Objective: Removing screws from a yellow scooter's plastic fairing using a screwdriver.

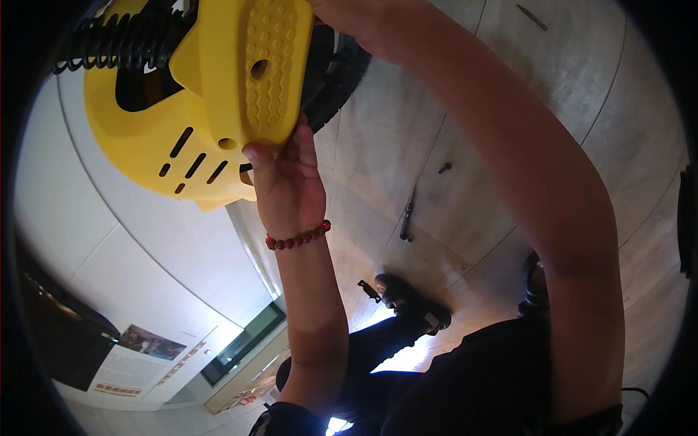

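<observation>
A yellow plastic housing (203, 102) with ventilation slots and a ribbed footplate is filling the upper left of the head view, raised off the tiled floor (509, 94). The left hand (287, 182), wearing a red bead bracelet (298, 236), is pressing up against the lower edge of the ribbed plate, thumb and fingertips resting on the plastic in a loose hold rather than wrapping it. The right hand (349, 18) is reaching over the top of the housing near a black tyre (334, 73); the picture's upper edge is cutting it off, so its grip cannot be judged. The ribbed plate's long axis is running roughly top to bottom, ending just above the left hand, which looks the nearer of the two. A black coiled spring (109, 43) is sitting at the housing's upper left. Below, well apart from the hands, a screwdriver (407, 218), a small screw (444, 168) and a dark bracket (368, 290) are lying on the floor near the person's shoes (411, 298).
</observation>
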A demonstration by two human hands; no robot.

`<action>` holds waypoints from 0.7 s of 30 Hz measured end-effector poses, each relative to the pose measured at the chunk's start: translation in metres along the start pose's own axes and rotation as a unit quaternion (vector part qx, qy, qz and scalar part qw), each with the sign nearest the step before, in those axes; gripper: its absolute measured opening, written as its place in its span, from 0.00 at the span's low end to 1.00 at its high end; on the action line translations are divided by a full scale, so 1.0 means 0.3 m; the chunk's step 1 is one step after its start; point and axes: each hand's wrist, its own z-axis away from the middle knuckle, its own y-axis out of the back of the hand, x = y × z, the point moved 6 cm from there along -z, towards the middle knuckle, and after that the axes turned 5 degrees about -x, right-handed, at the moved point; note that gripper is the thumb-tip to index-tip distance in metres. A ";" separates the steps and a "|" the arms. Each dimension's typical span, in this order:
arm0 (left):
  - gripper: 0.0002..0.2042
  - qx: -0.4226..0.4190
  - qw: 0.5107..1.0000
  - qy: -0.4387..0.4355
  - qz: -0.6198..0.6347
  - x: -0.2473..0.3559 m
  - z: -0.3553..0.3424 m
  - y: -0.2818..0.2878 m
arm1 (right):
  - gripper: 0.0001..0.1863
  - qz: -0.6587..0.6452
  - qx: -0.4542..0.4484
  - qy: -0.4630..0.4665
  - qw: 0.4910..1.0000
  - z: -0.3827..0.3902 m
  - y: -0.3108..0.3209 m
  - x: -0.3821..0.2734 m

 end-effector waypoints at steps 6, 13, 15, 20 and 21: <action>0.31 -0.005 1.000 -0.005 -0.007 0.008 0.005 0.000 | 0.27 0.121 0.062 -0.054 0.989 0.061 0.008 -0.064; 0.28 -0.010 0.999 -0.002 0.030 0.015 0.021 -0.007 | 0.27 0.135 0.072 -0.040 0.987 0.102 -0.006 -0.104; 0.27 -0.010 0.999 0.009 0.039 0.014 0.025 -0.001 | 0.27 0.094 0.047 -0.008 0.994 0.130 -0.015 -0.117; 0.26 -0.011 1.000 0.000 -0.009 0.013 0.027 0.005 | 0.25 0.070 0.029 -0.026 0.997 0.110 -0.010 -0.091; 0.26 -0.007 1.000 -0.003 -0.022 0.012 0.027 0.004 | 0.25 0.039 0.027 -0.037 0.998 0.091 -0.012 -0.074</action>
